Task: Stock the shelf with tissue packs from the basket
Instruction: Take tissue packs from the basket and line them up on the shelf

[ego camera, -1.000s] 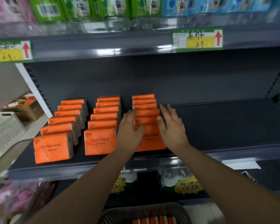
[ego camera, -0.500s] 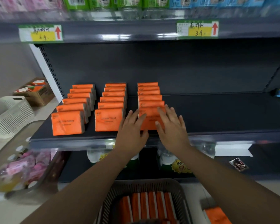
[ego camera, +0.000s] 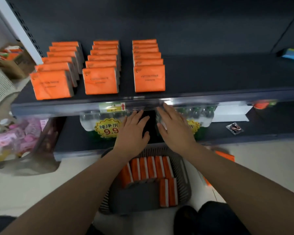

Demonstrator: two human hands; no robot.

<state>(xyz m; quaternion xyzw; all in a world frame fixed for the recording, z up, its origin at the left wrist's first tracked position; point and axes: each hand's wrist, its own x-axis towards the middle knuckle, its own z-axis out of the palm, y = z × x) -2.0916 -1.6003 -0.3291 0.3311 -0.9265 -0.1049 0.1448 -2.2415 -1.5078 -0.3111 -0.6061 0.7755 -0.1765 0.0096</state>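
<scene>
- We are between placements. Both hands hover in front of the lower level of the rack, above the far end of the basket point(ego camera: 185, 175) on the floor. We judge the step in hand to be the reach down for more stock.
- Our left hand point(ego camera: 132, 133) has its fingers point(ego camera: 134, 117) straight and spread, grasping nothing. Our right hand point(ego camera: 175, 131) is the same: fingers point(ego camera: 162, 111) released, palm down, just below the front edge of the shelf point(ego camera: 210, 73).
- The next move calls for lowering both hands into the basket and closing on some of the tissue packs point(ego camera: 146, 168). They stand on edge in a tight line at its far end. Two more packs point(ego camera: 168, 192) stand just behind that line, at the near right.
- Those packs touch side to side, so we judge the fingers must clamp the line from its two ends, or pinch the top edges.
- On the shelf, three rows of packs stand upright with faces forward: the left row point(ego camera: 52, 84), the middle row point(ego camera: 100, 80) and the right row point(ego camera: 149, 78). We judge a fourth row would start just to the right of the right row.
- The packs are flat orange rectangles with pale sides and small dark print, too blurred for us to read. They look soft-wrapped, so a hard squeeze could crush them.
</scene>
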